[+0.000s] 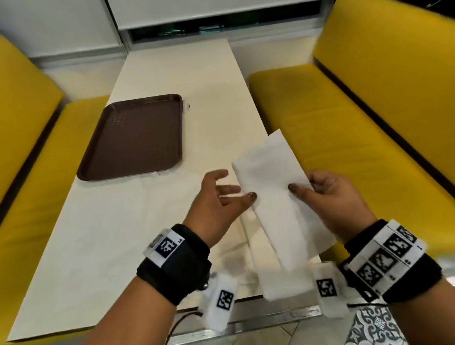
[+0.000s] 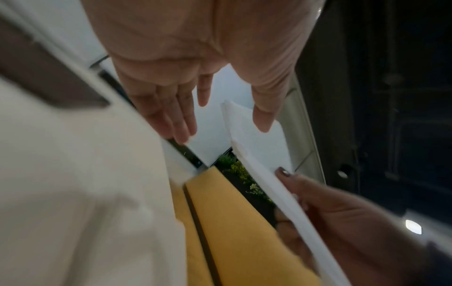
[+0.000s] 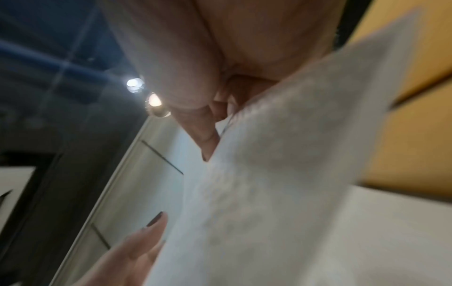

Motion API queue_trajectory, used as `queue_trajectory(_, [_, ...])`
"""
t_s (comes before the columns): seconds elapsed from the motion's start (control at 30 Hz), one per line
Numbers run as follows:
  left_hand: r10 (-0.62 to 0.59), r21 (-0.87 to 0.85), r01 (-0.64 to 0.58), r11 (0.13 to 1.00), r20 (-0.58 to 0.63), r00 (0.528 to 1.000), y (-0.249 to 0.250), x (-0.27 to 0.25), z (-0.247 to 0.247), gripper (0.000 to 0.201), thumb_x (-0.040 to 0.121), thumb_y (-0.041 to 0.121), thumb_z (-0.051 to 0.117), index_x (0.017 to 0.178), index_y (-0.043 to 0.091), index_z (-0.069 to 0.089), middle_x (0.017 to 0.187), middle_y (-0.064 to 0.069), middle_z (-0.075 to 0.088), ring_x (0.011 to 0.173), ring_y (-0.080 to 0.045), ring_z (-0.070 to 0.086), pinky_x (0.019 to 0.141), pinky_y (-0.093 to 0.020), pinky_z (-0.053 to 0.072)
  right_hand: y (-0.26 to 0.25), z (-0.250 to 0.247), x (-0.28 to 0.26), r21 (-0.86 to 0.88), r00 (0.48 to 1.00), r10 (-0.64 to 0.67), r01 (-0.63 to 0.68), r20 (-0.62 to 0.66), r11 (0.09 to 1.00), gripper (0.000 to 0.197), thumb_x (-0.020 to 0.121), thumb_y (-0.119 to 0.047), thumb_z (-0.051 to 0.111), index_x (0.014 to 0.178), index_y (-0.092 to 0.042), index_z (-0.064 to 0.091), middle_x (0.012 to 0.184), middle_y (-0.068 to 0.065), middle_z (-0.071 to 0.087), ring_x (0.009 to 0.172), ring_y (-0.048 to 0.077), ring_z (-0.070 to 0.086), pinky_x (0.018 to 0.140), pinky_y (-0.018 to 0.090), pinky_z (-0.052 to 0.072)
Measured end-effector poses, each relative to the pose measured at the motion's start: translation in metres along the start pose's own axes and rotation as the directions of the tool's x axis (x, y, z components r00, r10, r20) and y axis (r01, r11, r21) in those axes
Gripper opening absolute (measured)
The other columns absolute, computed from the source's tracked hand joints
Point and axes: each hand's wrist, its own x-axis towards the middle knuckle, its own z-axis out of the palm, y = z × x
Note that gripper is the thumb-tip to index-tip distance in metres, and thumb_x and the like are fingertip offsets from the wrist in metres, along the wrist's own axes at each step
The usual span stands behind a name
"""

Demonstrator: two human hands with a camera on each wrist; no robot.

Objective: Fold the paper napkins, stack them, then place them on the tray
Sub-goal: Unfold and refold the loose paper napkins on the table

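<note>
- Right hand point(image 1: 334, 197) pinches the folded white napkin point(image 1: 276, 200) by its right edge, thumb on top, lifting it off the table, likely to square the fold.
- Left hand point(image 1: 218, 199) is spread, thumb tip touching the napkin's left edge, apparently ready to steady it.
- More white napkins point(image 1: 246, 252) lie under it, at five o'clock on the cream table point(image 1: 109, 237).
- The brown tray point(image 1: 134, 137) sits at ten o'clock, nothing on it.
- Yellow booth seats point(image 1: 358, 134) flank the table.

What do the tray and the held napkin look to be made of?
Tray: probably moulded plastic, brown, with a dotted matte texture and a raised rim. Napkin: soft white tissue paper, faintly embossed; it bends limply where the right hand pinches it.
</note>
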Motion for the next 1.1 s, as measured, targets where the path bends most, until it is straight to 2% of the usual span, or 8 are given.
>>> queue_trajectory(0.17, [-0.129,-0.138,0.130,0.982,0.015,0.991,-0.023,-0.008,0.032,0.053,0.078,0.006,0.075,0.116,0.021,0.041,0.092,-0.012,0.064,0.079,-0.022,0.064,0.074,-0.037,0.057,0.040,0.008,-0.011,0.100,0.986,0.161,-0.157,-0.036,0.983,0.007,0.090,-0.010,0.065,0.095,-0.009,0.070,0.092,0.004,0.076,0.089,0.026,0.072,0.077,0.037,0.059])
queue_trajectory(0.3, [-0.184,-0.046,0.183,0.982,-0.035,0.982,-0.044,-0.010,0.041,0.044,0.077,0.005,0.071,0.106,0.021,0.041,0.094,-0.020,0.062,0.075,-0.026,0.063,0.071,-0.042,0.058,0.079,0.008,-0.015,-0.096,0.965,0.255,-0.260,-0.053,0.961,0.012,0.089,-0.025,0.067,0.084,-0.014,0.069,0.086,0.005,0.074,0.085,0.029,0.069,0.082,0.050,0.056])
queue_trajectory(0.37, [-0.194,0.011,0.195,0.981,-0.055,0.979,-0.055,-0.010,0.044,0.038,0.075,0.004,0.070,0.097,0.022,0.044,0.087,-0.014,0.059,0.070,-0.025,0.060,0.068,-0.045,0.057,0.091,0.006,-0.018,-0.224,0.959,0.274,-0.282,-0.066,0.933,0.016,0.088,-0.028,0.068,0.078,-0.015,0.067,0.079,0.004,0.072,0.079,0.027,0.068,0.078,0.049,0.056])
queue_trajectory(0.47, [-0.168,0.162,0.179,0.970,-0.077,0.983,-0.070,-0.011,0.048,0.026,0.073,0.008,0.072,0.083,0.024,0.054,0.080,0.003,0.055,0.067,-0.017,0.054,0.071,-0.042,0.056,0.097,0.004,-0.024,-0.403,0.960,0.276,-0.273,-0.053,0.873,0.023,0.089,-0.026,0.066,0.069,-0.015,0.060,0.065,-0.001,0.060,0.063,0.018,0.056,0.065,0.034,0.050])
queue_trajectory(0.6, [-0.126,0.289,0.145,0.946,-0.083,0.989,-0.078,-0.009,0.051,0.020,0.078,0.013,0.071,0.094,0.021,0.062,0.085,0.012,0.056,0.067,-0.007,0.055,0.061,-0.014,0.043,0.096,0.002,-0.024,-0.502,0.966,0.250,-0.248,-0.064,0.828,0.031,0.090,-0.026,0.065,0.062,-0.017,0.052,0.056,-0.005,0.049,0.055,0.012,0.044,0.062,0.028,0.044])
queue_trajectory(0.8, [-0.103,0.309,0.129,0.942,-0.099,0.990,-0.077,-0.005,0.052,0.022,0.080,0.015,0.070,0.100,0.022,0.063,0.093,0.011,0.059,0.069,-0.009,0.059,0.069,-0.019,0.047,0.100,0.002,-0.018,-0.505,0.965,0.257,-0.251,-0.060,0.825,0.025,0.090,-0.028,0.064,0.069,-0.018,0.056,0.061,-0.004,0.053,0.058,0.012,0.047,0.058,0.025,0.040])
queue_trajectory(1.0, [-0.114,0.347,0.139,0.928,-0.092,0.989,-0.082,-0.001,0.054,0.027,0.080,0.019,0.073,0.105,0.022,0.064,0.099,0.000,0.061,0.066,-0.004,0.055,0.061,-0.011,0.039,0.098,0.003,-0.012,-0.572,0.969,0.235,-0.236,-0.076,0.786,0.022,0.091,-0.031,0.063,0.073,-0.020,0.056,0.066,-0.004,0.055,0.062,0.012,0.051,0.057,0.022,0.038])
queue_trajectory(1.1, [-0.086,0.417,0.103,0.903,-0.058,0.995,-0.084,-0.001,0.053,0.034,0.079,0.023,0.074,0.111,0.024,0.061,0.114,0.003,0.048,0.079,-0.008,0.056,0.076,-0.017,0.045,0.092,0.004,-0.012,-0.639,0.975,0.203,-0.211,-0.087,0.739,0.016,0.088,-0.032,0.066,0.088,-0.020,0.055,0.078,-0.004,0.055,0.067,0.011,0.051,0.058,0.020,0.037])
